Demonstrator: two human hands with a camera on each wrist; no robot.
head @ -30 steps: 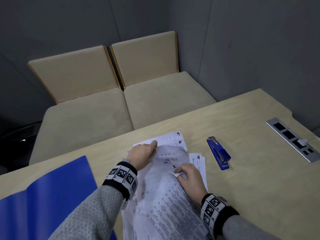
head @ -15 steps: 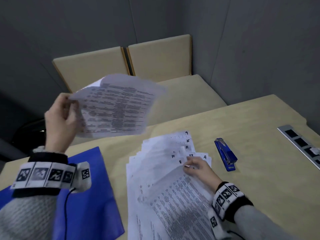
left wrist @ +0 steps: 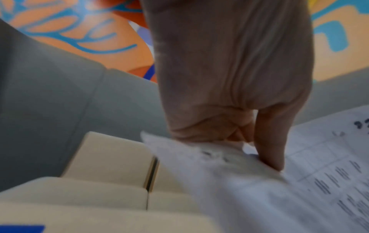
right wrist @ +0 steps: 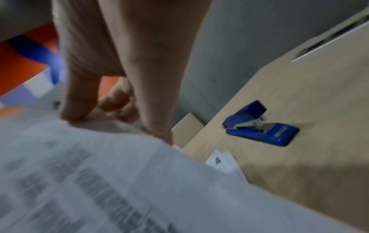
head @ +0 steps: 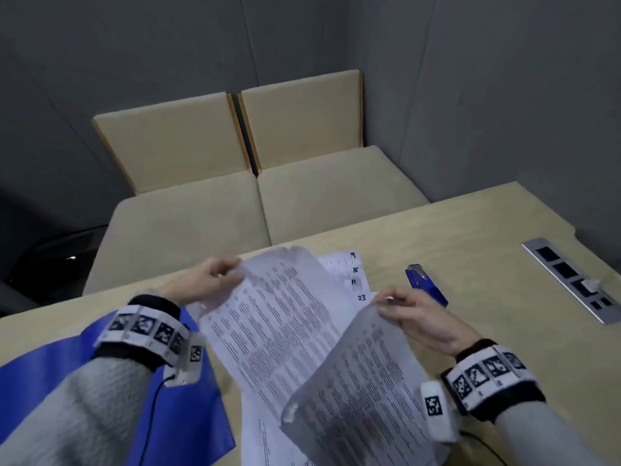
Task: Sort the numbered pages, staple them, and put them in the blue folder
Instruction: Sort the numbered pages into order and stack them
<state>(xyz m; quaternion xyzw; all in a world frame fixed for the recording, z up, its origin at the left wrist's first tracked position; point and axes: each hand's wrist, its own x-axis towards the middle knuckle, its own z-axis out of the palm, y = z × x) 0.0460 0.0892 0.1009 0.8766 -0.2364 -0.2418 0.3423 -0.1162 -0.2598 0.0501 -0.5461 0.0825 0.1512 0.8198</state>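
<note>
My left hand pinches the top corner of one printed page and holds it above the pile; the left wrist view shows thumb and fingers clamped on its edge. My right hand pinches the top of a second printed page, lifted off the stack. The fanned stack of numbered pages lies on the table beneath, with corners marked 9, 15, 11 and 23 showing. The blue folder lies open at the left under my left forearm. The blue stapler rests on the table just beyond my right hand.
The light wooden table has a metal socket strip set in at the right. Two beige upholstered seats stand behind the far edge, against grey walls.
My left hand has brought its page down from high on the left to just over the stack. My right hand has lifted another page off the pile.
</note>
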